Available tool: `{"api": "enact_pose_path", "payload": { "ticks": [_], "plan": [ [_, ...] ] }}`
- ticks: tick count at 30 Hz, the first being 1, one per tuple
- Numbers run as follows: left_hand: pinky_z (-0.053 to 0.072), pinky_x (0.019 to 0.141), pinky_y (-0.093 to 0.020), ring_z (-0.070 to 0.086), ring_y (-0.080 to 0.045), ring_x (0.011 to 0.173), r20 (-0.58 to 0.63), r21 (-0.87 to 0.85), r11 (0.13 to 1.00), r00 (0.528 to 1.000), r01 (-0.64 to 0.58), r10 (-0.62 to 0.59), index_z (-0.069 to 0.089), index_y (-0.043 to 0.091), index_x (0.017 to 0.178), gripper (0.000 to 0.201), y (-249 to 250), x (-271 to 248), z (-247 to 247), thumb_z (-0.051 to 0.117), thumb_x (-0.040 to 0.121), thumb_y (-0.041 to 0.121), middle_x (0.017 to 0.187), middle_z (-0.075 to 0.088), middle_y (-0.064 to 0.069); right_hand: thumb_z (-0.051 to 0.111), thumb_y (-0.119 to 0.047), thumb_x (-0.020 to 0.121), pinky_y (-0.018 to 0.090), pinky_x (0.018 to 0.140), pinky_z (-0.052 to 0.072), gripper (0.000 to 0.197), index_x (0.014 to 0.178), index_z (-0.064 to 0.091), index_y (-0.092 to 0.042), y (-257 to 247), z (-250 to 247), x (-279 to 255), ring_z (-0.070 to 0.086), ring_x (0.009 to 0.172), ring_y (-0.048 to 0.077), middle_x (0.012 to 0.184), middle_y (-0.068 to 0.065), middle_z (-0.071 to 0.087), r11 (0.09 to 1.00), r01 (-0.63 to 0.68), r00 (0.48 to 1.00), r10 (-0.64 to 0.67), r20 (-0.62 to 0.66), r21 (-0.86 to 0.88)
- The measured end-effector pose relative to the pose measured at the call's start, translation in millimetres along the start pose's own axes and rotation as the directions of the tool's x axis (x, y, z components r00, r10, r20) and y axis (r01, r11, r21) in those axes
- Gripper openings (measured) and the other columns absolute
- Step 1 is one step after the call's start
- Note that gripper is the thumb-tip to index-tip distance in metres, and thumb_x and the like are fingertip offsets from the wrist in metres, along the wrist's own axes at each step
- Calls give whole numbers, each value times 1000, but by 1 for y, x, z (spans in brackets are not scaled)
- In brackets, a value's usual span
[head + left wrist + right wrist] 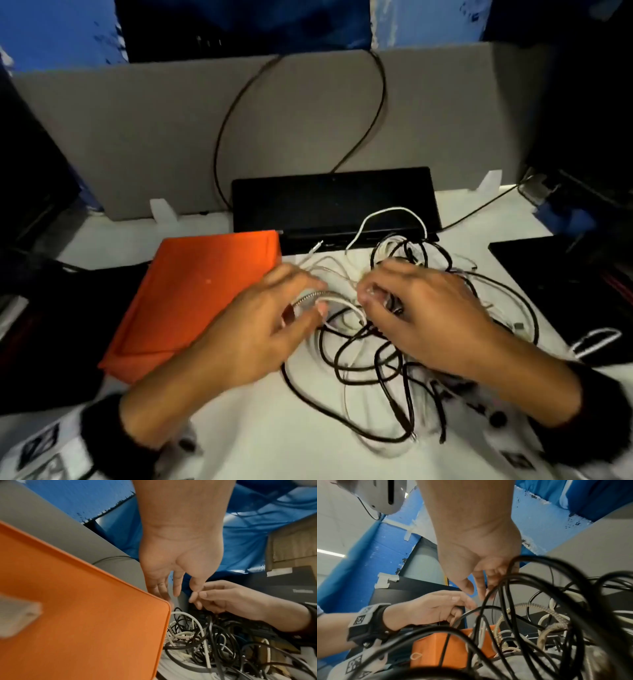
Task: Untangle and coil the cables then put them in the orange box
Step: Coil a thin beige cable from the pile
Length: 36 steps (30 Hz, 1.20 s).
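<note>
From my head view I have a tangle of cables [387, 346] spread on the white table [274, 442], black and white strands looped through one another, with a braided silver cable [310, 297] among them; the heap lies just to the right of the orange box [202, 294], which sits on the table with its lid closed and a small wooden knob [15, 616] showing on it in my left wrist view; my left hand [274, 325] is over the left edge of the heap, right beside the box's near corner, its fingers curled round the braided silver cable and a white cable [342, 301] that runs out from under the thumb; in the left wrist view the same fingers [161, 588] hang down toward the box edge, blurred, so I read the grasp from the head view alone; my right hand [421, 308] is over the middle of the heap, thumb and forefinger brought together on a strand at the tips, and in the right wrist view black cables [510, 582] cross its fingers [481, 586]; which strand it pinches I cannot tell, only that it is one from the tangle; the two hands are near each other, almost fingertip to fingertip; behind the heap a black laptop [335, 202] stands against a grey partition [137, 130], with a dark cable [376, 113] looping down the board to it; a white loop [390, 219] of the tangle reaches up over the laptop's front edge
</note>
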<state>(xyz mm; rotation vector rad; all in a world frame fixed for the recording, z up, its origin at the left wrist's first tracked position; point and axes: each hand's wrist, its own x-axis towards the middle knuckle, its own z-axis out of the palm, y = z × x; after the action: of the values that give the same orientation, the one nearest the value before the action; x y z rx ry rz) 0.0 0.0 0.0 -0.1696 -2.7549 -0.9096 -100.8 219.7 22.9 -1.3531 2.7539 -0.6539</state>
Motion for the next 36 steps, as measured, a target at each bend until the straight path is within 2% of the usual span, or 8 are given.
{"api": "enact_pose_path", "payload": {
  "ticks": [4,9,13,17,23,26,30,36],
  "plan": [
    [47,82,-17,64,-7,90,142,200,960,964,194,-224,55,22,144,42,-2,42,10,56,103,35,129,66,1,47,-48,103,36,89,49,32,128,62,-35,4,12,37,61,109,18,120,-12,58,985,-7,994,26,107,-170],
    [50,50,-19,60,-7,46,241,87,939,907,334,-345,72,18,111,21,1,57,14,61,102,34,54,64,8,47,-36,105,41,101,49,37,139,59,-27,18,29,56,59,122,23,134,-1,64,998,-29,976,39,216,-48],
    [46,56,-30,54,-22,59,142,-139,936,942,323,-304,69,13,97,17,11,48,9,72,95,29,60,58,9,52,-31,106,28,63,43,20,111,69,-21,18,24,56,58,71,10,82,-7,65,988,-21,968,-20,252,155],
    [46,63,-40,55,-27,62,19,-276,929,968,245,-250,63,6,94,16,13,39,7,71,96,20,63,61,7,58,-36,104,33,58,40,30,79,67,-21,26,19,50,49,56,10,64,-6,63,938,48,987,-98,129,344],
    [41,48,-28,51,-30,55,-81,-317,942,986,111,-144,61,-3,97,29,23,35,-1,63,100,26,69,58,-17,53,-34,106,24,55,47,30,92,68,-12,25,11,39,51,56,10,63,-2,54,797,58,984,-148,101,601],
    [42,52,-41,53,-41,55,-144,-292,954,983,71,-118,60,-3,92,32,30,34,-6,63,102,27,67,59,-26,48,-35,108,27,47,40,32,102,65,-9,20,8,35,43,52,11,65,-3,46,754,16,982,-135,131,657],
    [38,57,-31,47,-11,56,-394,-284,958,915,-26,-92,60,15,80,27,40,33,-12,63,99,33,64,56,1,49,-39,107,30,58,40,34,107,68,-11,16,-8,21,45,54,12,65,-2,54,801,41,991,-108,77,597],
    [42,56,-28,51,-20,53,-264,-317,947,956,39,-128,58,14,78,32,58,9,-13,57,104,32,71,68,-5,49,-31,109,25,63,47,30,105,72,-12,-1,-29,-3,52,59,12,61,-3,54,850,120,991,-137,-4,512]
  ]
}}
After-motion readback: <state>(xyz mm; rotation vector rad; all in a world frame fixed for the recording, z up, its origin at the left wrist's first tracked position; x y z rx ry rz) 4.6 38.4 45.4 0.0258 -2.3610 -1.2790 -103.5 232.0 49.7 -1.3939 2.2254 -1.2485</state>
